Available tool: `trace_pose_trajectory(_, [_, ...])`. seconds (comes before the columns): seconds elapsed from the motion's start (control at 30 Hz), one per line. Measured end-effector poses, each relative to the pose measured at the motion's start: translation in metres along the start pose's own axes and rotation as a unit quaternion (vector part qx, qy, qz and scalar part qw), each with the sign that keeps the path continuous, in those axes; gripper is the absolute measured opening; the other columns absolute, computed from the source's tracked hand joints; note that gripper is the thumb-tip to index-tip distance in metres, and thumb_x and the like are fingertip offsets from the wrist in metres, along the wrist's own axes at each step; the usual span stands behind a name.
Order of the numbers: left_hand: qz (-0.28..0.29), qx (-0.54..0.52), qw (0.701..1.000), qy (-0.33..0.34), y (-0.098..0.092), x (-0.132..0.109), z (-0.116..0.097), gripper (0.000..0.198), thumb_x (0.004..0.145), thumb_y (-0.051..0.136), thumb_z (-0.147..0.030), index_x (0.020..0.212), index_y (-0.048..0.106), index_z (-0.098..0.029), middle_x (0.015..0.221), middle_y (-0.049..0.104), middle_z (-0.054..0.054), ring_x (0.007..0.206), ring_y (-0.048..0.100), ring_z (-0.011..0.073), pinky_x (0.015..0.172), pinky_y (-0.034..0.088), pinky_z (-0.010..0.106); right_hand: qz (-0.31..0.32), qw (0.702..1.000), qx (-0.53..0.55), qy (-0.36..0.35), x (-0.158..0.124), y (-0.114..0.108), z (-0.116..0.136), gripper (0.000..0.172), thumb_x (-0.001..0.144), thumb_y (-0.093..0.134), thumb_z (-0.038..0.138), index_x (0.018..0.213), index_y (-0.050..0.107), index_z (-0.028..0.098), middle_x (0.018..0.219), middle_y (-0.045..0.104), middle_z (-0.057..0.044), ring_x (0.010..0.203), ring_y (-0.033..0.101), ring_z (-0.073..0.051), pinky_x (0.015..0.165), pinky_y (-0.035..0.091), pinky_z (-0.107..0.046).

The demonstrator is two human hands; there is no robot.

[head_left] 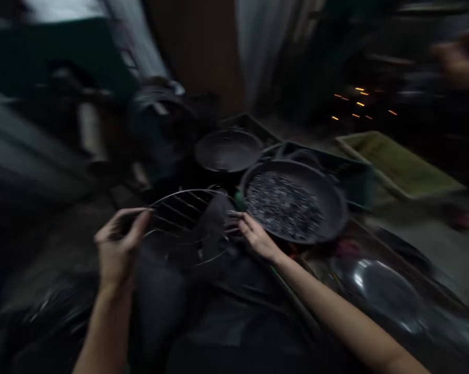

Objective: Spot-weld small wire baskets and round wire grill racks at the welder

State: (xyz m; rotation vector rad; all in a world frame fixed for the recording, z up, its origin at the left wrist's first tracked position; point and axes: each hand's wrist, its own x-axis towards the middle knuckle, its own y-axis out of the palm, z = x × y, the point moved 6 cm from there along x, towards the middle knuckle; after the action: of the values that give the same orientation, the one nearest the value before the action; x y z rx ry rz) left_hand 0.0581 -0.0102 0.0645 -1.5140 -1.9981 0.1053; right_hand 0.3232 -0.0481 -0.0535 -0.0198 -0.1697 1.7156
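Observation:
My left hand [119,244] is closed on the left edge of a round wire rack [191,190], thumb against the rim. Thin bars cross the rack, which is held over my dark-clothed lap. At the rack's right side, my right hand [259,241] pinches a few thin grey metallic pieces [233,214]; motion blur hides their exact kind. Just beyond that hand sits a wide round basin [335,208] holding many small shiny metallic pieces [281,202]. Whether the pinched pieces touch the rack I cannot tell.
A second shallow round pan [228,150] stands behind the basin. Dark green crates [359,179] and a yellow-green tray [398,161] lie to the right. A shiny transparent round dish [390,296] is at lower right. Orange sparks [360,104] fly near another person's arm [458,65].

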Motion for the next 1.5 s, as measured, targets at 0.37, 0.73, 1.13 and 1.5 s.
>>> trace_pose_trajectory(0.37, [-0.103,-0.144,0.961,-0.215,-0.024,-0.092,0.152,0.035,0.086,0.053,-0.043,0.111,0.045,-0.019,0.077,0.062,0.001,0.079,0.06,0.0134,0.084,0.044,0.029,0.124,0.887,-0.363,-0.256,0.074,0.06,-0.035,0.038,0.085,0.039,0.01,0.112,0.064,0.021,0.13,0.052,-0.009,0.118,0.049,-0.024,0.097,0.045,-0.042])
trace_pose_trajectory(0.73, [0.005,-0.233,0.87,-0.435,0.023,-0.14,0.192,0.046,0.072,0.07,-0.039,0.107,0.049,-0.017,0.068,0.062,-0.002,0.065,0.061,0.0127,0.063,0.047,0.023,0.266,0.912,-0.307,-0.058,0.023,0.036,-0.078,0.025,0.081,0.042,0.012,0.092,0.063,0.021,0.114,0.063,-0.007,0.118,0.05,-0.023,0.105,0.033,-0.052])
trace_pose_trajectory(1.13, [0.018,-0.19,0.943,-0.272,0.0,-0.132,0.157,0.026,0.079,0.062,-0.028,0.103,0.055,-0.02,0.092,0.062,0.005,0.09,0.061,0.0175,0.085,0.048,0.032,0.177,0.975,-0.127,0.045,0.084,0.07,-0.035,0.028,0.089,0.049,0.039,0.104,0.062,0.019,0.103,0.065,-0.006,0.099,0.06,-0.021,0.087,0.048,-0.033])
trace_pose_trajectory(1.5, [-0.136,-0.279,0.894,-0.322,0.004,-0.114,0.157,0.056,0.079,0.063,-0.036,0.131,0.042,-0.027,0.135,0.046,0.007,0.122,0.047,0.0202,0.102,0.038,0.031,0.077,0.974,-0.164,-0.136,0.084,0.084,-0.019,0.024,0.085,0.047,0.021,0.096,0.069,0.022,0.09,0.068,-0.004,0.083,0.065,-0.018,0.075,0.052,-0.028])
